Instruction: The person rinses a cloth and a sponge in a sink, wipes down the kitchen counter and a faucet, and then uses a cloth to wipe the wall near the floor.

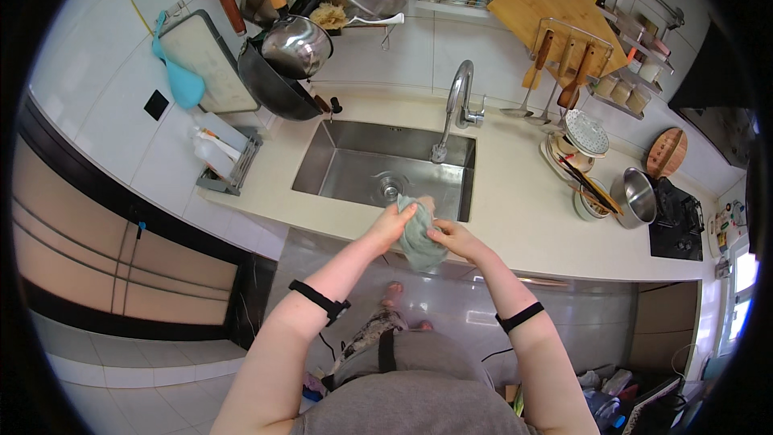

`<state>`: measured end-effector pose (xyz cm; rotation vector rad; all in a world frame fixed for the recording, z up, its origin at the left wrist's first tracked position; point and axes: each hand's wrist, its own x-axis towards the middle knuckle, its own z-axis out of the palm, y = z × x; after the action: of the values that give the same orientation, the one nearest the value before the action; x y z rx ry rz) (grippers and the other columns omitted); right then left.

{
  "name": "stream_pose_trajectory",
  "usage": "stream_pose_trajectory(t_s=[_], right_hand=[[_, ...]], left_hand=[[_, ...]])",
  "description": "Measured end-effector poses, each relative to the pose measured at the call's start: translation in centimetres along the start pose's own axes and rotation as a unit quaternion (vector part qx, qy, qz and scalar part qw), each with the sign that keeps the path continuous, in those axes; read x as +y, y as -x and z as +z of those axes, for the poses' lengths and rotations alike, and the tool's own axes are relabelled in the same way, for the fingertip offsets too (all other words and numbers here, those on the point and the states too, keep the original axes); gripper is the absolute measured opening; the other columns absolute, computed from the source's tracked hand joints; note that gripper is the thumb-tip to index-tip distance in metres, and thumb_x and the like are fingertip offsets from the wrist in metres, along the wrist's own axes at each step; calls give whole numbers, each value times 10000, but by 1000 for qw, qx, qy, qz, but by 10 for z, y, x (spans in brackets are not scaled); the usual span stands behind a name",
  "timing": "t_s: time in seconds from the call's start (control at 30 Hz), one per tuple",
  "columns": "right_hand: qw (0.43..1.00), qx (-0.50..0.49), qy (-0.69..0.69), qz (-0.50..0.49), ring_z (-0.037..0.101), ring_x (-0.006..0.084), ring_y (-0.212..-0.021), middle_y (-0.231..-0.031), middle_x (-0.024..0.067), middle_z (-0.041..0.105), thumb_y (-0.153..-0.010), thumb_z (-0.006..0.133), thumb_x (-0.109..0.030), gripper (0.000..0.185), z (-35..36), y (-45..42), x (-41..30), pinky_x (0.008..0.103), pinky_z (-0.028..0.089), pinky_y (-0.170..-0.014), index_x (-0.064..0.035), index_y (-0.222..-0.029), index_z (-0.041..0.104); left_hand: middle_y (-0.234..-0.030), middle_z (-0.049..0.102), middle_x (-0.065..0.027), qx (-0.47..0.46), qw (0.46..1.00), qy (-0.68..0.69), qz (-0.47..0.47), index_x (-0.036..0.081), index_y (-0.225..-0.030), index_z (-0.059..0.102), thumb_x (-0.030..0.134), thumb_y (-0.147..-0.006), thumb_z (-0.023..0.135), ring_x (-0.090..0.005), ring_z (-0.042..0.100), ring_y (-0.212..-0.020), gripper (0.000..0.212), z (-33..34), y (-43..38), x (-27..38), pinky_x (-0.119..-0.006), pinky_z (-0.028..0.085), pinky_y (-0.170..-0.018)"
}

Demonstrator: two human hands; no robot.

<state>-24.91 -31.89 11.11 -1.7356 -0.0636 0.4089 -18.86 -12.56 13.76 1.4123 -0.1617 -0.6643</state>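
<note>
Both my hands grip a pale green cloth over the front edge of the sink. My left hand pinches its upper left part, thumb on top. On the other side my right hand holds the cloth's right edge between thumb and fingers. The lower part of the cloth hangs down in front of the counter. Just beyond my hands lies the stainless steel sink, its drain in view. A chrome faucet arches over the basin's right side, and no water stream shows.
Bowls with chopsticks, stacked plates and a steel pot stand on the right of the countertop, beside a gas stove. A bottle rack sits at the left. Pans and a wooden cutting board hang behind.
</note>
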Motion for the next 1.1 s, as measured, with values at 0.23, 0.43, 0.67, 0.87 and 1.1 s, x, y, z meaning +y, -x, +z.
stream_pose_trajectory(t_s=[0.23,0.43,0.67,0.87,1.1], right_hand=[[968,216,122,-35,558,168,-954,-1026,116,607,-704,772,-190,289,-26,-14,28,309,442,-835,-23,-831,573],[973,226,11,-47,493,125,-738,-815,38,561,-692,759,-110,229,-20,-40,-23,290,436,-665,-28,-793,571],[912,292,254,-136,591,307,-861,-912,132,590,-689,695,-53,243,4,-101,-84,355,470,-763,-26,-914,608],[870,222,399,-184,577,315,-880,-939,123,592,-681,618,11,243,72,-127,-27,384,474,-785,-66,-912,614],[867,125,474,-91,567,238,-980,-1039,55,590,-757,663,-259,311,162,-138,50,405,420,-838,-148,-1039,598]], left_hand=[[-1075,611,-20,-55,996,-25,67,24,-1189,551,142,-930,529,-127,555,-981,285,-39,-12,37,-271,435,-877],[-940,614,-47,41,981,-166,93,18,-968,604,-67,-731,567,-127,554,-898,254,-103,-34,53,-265,435,-819],[-956,591,-28,76,968,-174,165,60,-798,497,-86,-734,546,-134,529,-880,168,-192,-65,88,-256,412,-824],[-928,642,-83,8,900,-343,269,34,-748,530,-62,-708,558,-225,596,-862,107,-277,-54,29,-322,461,-781],[-967,632,-66,39,852,-513,97,130,-965,592,136,-717,676,-285,570,-936,262,-340,-12,-101,-362,467,-793]])
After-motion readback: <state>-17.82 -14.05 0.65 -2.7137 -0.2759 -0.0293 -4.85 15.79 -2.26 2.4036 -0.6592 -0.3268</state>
